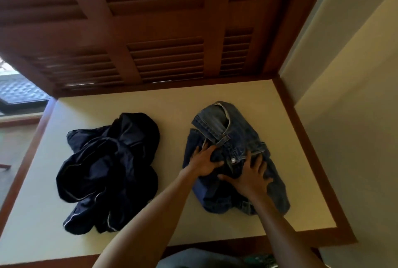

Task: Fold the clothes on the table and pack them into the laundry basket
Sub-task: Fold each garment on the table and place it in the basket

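Jeans (234, 160) lay bunched at the frame's lower right on the table (172, 106) — left hand (204, 163) and right hand (251, 176) pressed flat on them, fingers spread. Further left sat a crumpled dark garment (109, 173); louvred shutters (150, 30) stood beyond.

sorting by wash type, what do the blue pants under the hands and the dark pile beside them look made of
Blue pants: denim, by the faded weave, stitched seams, belt loops and metal button. Matte finish.
Dark pile: probably a thin synthetic such as nylon or polyester, by its slight sheen, soft creases and pale piping. The exact fibre cannot be told.
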Available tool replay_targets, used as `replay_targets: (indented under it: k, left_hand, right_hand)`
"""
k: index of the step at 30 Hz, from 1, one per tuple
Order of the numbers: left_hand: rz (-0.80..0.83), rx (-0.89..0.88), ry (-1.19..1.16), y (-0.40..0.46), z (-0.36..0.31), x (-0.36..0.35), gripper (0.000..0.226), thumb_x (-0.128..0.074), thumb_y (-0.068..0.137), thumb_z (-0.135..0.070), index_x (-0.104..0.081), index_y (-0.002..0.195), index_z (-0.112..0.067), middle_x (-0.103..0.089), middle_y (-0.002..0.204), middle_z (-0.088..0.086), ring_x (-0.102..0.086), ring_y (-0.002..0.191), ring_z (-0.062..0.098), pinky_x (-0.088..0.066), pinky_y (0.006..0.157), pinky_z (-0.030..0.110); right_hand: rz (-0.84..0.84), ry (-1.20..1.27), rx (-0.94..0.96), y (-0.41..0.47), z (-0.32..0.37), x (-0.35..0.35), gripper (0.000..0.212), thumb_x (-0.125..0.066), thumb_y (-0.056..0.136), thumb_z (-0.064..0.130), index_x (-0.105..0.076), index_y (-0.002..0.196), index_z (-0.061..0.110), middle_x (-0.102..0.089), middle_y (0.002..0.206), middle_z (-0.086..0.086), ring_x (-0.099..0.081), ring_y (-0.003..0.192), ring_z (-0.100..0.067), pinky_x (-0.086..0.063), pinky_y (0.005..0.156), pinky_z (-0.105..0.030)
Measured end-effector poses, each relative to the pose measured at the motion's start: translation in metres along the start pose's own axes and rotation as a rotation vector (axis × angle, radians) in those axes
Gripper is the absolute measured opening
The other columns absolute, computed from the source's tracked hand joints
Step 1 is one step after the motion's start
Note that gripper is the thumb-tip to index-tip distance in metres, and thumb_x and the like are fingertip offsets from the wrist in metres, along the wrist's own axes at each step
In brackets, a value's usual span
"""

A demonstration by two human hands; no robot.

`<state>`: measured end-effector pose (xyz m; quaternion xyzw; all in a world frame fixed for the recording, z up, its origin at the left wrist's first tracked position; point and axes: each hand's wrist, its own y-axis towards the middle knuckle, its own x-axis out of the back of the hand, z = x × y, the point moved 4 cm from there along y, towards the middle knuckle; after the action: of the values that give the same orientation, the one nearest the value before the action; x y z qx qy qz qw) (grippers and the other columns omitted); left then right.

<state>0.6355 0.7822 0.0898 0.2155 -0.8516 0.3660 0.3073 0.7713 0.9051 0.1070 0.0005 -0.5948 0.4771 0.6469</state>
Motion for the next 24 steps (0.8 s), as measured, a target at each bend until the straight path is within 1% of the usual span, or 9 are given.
replay_targets:
  k: [4,7,9,12,14,16,18,21,24]
  left_hand:
    - [-0.03,0.025,-0.006,-0.018,0.026,0.013,0.054,-0.057,0.095,-0.052,-0.038,0.143,-0.035,-0.023,0.163,0.002,-0.026,0.147,0.038,-0.031,0.115,0.053]
    - [-0.099,0.063,0.019,-0.04,0.044,0.026,0.051,-0.052,0.098,-0.05,-0.036,0.144,-0.034,-0.021,0.165,0.002,-0.034,0.141,0.038,-0.04,0.108,0.05]
    - [-0.224,0.056,0.105,-0.061,0.057,0.045,0.059,-0.055,0.096,-0.05,-0.032,0.149,-0.034,-0.021,0.164,0.002,-0.033,0.139,0.041,-0.04,0.107,0.049]
    - [-0.425,0.031,0.215,-0.104,0.083,0.097,0.081,-0.06,0.083,-0.064,-0.025,0.153,-0.039,-0.021,0.163,0.005,-0.022,0.145,0.039,-0.026,0.115,0.05]
    - [-0.482,0.172,0.251,-0.131,0.128,0.129,0.099,-0.054,0.072,-0.083,-0.015,0.153,-0.044,-0.001,0.168,0.008,0.001,0.152,0.04,0.003,0.12,0.058]
    - [-0.437,0.329,0.248,-0.15,0.184,0.14,0.117,-0.047,0.059,-0.098,-0.003,0.154,-0.046,0.02,0.165,0.015,0.022,0.148,0.045,0.022,0.11,0.063]
    - [-0.353,0.399,0.186,-0.159,0.227,0.13,0.121,-0.043,0.053,-0.103,-0.003,0.153,-0.048,0.018,0.165,0.014,0.016,0.149,0.047,0.005,0.114,0.07]
    - [-0.434,0.411,0.194,-0.161,0.248,0.111,0.098,-0.046,0.066,-0.094,-0.031,0.145,-0.04,-0.026,0.154,0.014,-0.028,0.136,0.043,-0.034,0.104,0.062]
    - [-0.524,0.335,0.205,-0.154,0.246,0.103,0.074,-0.06,0.076,-0.073,-0.043,0.132,-0.027,-0.044,0.133,0.016,-0.043,0.118,0.041,-0.043,0.092,0.054]
  right_hand:
    - [-0.123,0.021,-0.061,0.005,0.005,-0.008,0.136,-0.046,0.053,0.099,0.023,0.152,0.036,0.015,0.164,-0.017,0.005,0.15,-0.043,-0.017,0.109,-0.075]
    - [-0.22,-0.009,-0.091,0.003,0.009,-0.006,0.119,-0.051,0.067,0.089,0.015,0.153,0.041,-0.004,0.161,-0.025,-0.013,0.146,-0.046,-0.026,0.107,-0.068]
    - [-0.275,-0.041,-0.098,0.004,0.013,-0.007,0.106,-0.056,0.077,0.079,0.011,0.152,0.043,-0.012,0.155,-0.03,-0.018,0.142,-0.048,-0.033,0.106,-0.065]
    - [-0.316,-0.07,-0.122,0.0,0.022,-0.012,0.096,-0.064,0.086,0.055,0.003,0.154,0.042,-0.015,0.152,-0.032,-0.021,0.14,-0.049,-0.038,0.102,-0.061]
    - [-0.334,-0.062,-0.154,-0.009,0.03,-0.021,0.093,-0.065,0.088,0.047,-0.002,0.155,0.04,-0.015,0.152,-0.031,-0.022,0.138,-0.049,-0.04,0.1,-0.059]
    - [-0.341,-0.065,-0.202,-0.021,0.039,-0.032,0.09,-0.066,0.088,0.043,-0.005,0.155,0.039,-0.016,0.15,-0.029,-0.025,0.136,-0.049,-0.044,0.097,-0.056]
    - [-0.356,-0.065,-0.242,-0.036,0.049,-0.044,0.088,-0.066,0.09,0.041,-0.008,0.155,0.038,-0.018,0.149,-0.028,-0.026,0.133,-0.049,-0.049,0.092,-0.055]
    - [-0.375,-0.072,-0.26,-0.057,0.062,-0.059,0.084,-0.063,0.092,0.039,-0.01,0.156,0.034,-0.02,0.148,-0.03,-0.029,0.132,-0.05,-0.051,0.087,-0.053]
    - [-0.353,-0.03,-0.327,-0.084,0.067,-0.077,0.084,-0.061,0.095,0.041,-0.006,0.157,0.033,-0.018,0.152,-0.028,-0.028,0.135,-0.05,-0.047,0.093,-0.052]
